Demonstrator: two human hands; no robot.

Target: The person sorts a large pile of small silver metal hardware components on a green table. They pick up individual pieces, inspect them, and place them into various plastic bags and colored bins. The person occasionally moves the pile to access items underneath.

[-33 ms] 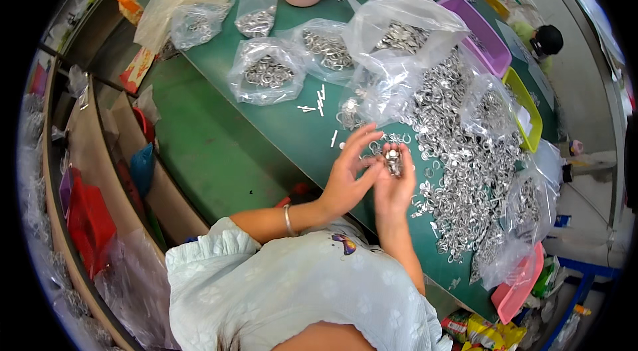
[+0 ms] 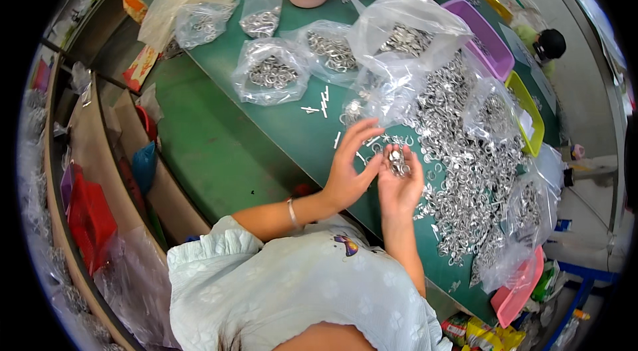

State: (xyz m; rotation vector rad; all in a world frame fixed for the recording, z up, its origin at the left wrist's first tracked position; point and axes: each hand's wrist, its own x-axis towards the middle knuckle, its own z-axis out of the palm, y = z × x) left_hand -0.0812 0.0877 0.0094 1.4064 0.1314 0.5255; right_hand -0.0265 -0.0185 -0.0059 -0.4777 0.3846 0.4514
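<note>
My right hand (image 2: pixel 401 195) is cupped palm up over the green table, with a small pile of silver metal pieces (image 2: pixel 397 164) lying in it against the curled fingers. Just to its left, my left hand (image 2: pixel 347 172) has its fingers apart and bent, and nothing shows in them. Its thumb points toward the pieces in the right palm. Beyond the fingertips lie loose silver ring-like pieces (image 2: pixel 401 141). A wide heap of similar pieces (image 2: pixel 458 172) spreads over the table to the right of my hands.
Clear bags of metal pieces (image 2: pixel 272 74) stand farther back, and a large open bag (image 2: pixel 372 22) adjoins the heap. Along the right edge are a purple basket (image 2: pixel 500 62), a yellow-green tray (image 2: pixel 537 128) and a pink tray (image 2: pixel 515 298). Short white sticks (image 2: pixel 325 104) lie left of the bags.
My right hand has opened slightly, showing more of the pieces in its palm. The left thumb has drawn a little away from it. The whole view has shifted slightly.
</note>
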